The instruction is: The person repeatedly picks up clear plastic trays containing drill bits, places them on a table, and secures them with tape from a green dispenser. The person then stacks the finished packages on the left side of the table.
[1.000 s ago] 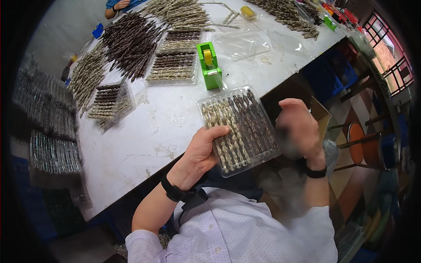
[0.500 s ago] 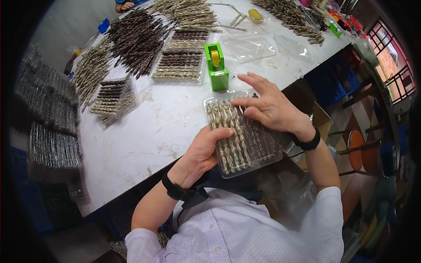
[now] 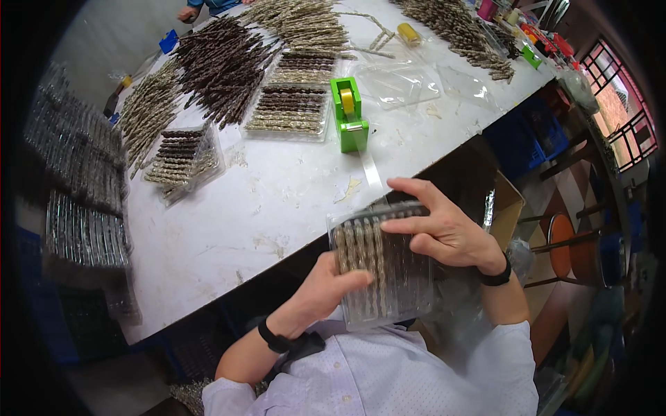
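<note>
A clear plastic box (image 3: 362, 315) of pale gold and dark twisted sticks (image 3: 359, 243) is tilted in front of me, off the table's near edge. My left hand (image 3: 320, 288) grips its left side, thumb lying over the top. Across the box's upper right part, my right hand (image 3: 447, 236) has its fingers spread, fingertips touching the lid. A strip of clear tape (image 3: 372, 173) stretches from the green tape dispenser (image 3: 350, 128) on the table to the box's far edge. Slight motion blur softens the box.
On the white table (image 3: 229, 229), filled boxes (image 3: 288, 111) stand beside heaps of dark twisted sticks (image 3: 222, 69). Empty clear lids (image 3: 402, 80) lie behind the dispenser. Stacked clear trays (image 3: 87, 229) rise at the left. Another person's hand (image 3: 187, 14) shows at the far left.
The box and both hands have moved toward my body, away from the dispenser. A length of tape now spans between dispenser and box.
</note>
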A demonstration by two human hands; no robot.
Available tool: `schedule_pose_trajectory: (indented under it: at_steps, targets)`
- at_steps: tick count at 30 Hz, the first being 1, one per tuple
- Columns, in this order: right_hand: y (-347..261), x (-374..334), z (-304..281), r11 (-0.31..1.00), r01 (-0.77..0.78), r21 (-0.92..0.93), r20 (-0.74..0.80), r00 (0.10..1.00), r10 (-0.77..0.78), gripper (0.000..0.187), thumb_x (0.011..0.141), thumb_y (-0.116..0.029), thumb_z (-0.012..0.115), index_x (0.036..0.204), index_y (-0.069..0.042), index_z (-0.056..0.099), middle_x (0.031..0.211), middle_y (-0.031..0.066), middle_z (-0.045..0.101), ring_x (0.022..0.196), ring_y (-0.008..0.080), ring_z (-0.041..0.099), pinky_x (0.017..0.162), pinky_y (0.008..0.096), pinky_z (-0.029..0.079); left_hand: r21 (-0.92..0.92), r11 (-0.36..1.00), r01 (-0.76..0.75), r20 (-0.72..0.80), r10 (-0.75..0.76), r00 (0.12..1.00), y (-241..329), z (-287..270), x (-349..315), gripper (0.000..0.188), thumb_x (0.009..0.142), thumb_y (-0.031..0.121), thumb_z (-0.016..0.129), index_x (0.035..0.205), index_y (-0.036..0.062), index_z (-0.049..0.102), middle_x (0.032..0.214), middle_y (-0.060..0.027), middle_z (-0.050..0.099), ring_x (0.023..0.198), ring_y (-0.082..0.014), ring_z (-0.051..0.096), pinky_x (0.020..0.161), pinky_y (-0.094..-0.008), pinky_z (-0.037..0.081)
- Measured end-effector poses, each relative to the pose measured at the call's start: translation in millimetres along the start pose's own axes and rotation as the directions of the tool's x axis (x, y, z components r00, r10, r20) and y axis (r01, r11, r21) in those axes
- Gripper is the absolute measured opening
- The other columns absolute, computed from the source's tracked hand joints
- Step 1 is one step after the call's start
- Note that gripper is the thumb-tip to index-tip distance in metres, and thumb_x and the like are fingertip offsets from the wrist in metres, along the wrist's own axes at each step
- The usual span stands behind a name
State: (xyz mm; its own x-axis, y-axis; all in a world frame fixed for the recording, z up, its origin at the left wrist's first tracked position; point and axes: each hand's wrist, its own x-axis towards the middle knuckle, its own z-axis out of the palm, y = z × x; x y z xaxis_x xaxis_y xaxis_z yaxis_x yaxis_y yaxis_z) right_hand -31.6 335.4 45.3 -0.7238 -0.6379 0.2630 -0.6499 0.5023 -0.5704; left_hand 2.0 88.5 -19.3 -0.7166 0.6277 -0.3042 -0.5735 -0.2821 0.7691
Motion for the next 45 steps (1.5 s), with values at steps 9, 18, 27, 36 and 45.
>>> schedule_pose_trajectory:
  at_steps: [9,18,27,36,45]
  targets:
    - [69.9,87.2,8.6,0.327,-0.57,0.754,0.228,0.693,0.684,0.017,0.092,-0.02,0.061,0.086,-0.005,0.066,0.083,0.0006,0.064,0.073,0.0043,0.055,0.061,0.0192,0.044,0.074,0.997,-0.034,0.017,0.032,0.999,-4.7,-5.7,3.9,0.029,0.083,0.002,0.062,0.112,-0.004,0.061,0.102,-0.0054,0.066,0.091,-0.0104,0.06,0.083,-0.0265,0.05]
    - [88.4,99.1,49.4,0.444,-0.649,0.618,0.263,0.703,0.661,0.016,0.087,-0.014,0.066,0.074,-0.005,0.062,0.067,0.0001,0.059,0.053,0.0051,0.046,0.047,0.0209,0.036,0.217,0.973,-0.082,-0.024,0.089,0.996,-9.5,-15.0,9.8,0.025,0.082,0.004,0.063,0.107,-0.0035,0.062,0.094,-0.0021,0.065,0.083,-0.0073,0.057,0.075,-0.0252,0.049]
    - [44.5,61.4,41.3,0.202,-0.656,0.727,0.561,0.737,0.376,0.009,0.086,-0.016,0.069,0.082,-0.008,0.066,0.075,-0.0018,0.064,0.064,0.0034,0.05,0.055,0.0178,0.037,0.704,0.555,-0.443,0.207,0.436,0.876,3.9,-2.0,-14.1,0.031,0.07,-0.001,0.069,0.101,-0.0004,0.066,0.09,-0.01,0.065,0.07,-0.0198,0.058,0.062,-0.0268,0.046]
    - [-0.1,32.9,34.7,0.636,-0.58,0.509,0.608,0.766,0.211,0.017,0.081,-0.017,0.068,0.078,-0.001,0.065,0.067,-0.0003,0.06,0.063,0.0062,0.052,0.059,0.0236,0.043,0.745,0.02,-0.667,0.525,0.6,0.604,13.5,11.9,-32.9,0.043,0.058,0.007,0.074,0.1,0.0035,0.068,0.087,-0.0064,0.065,0.068,-0.0215,0.059,0.057,-0.0309,0.049]
    - [-14.7,35.8,41.5,0.934,-0.264,0.243,0.496,0.861,0.114,0.017,0.078,-0.02,0.068,0.082,-0.004,0.063,0.092,0.0095,0.058,0.095,0.0266,0.056,0.084,0.0368,0.044,0.694,-0.283,-0.662,0.684,0.543,0.487,14.6,16.0,-43.1,0.033,0.064,0.011,0.064,0.096,0.0034,0.069,0.087,-0.0034,0.063,0.072,-0.0166,0.059,0.06,-0.0274,0.049]
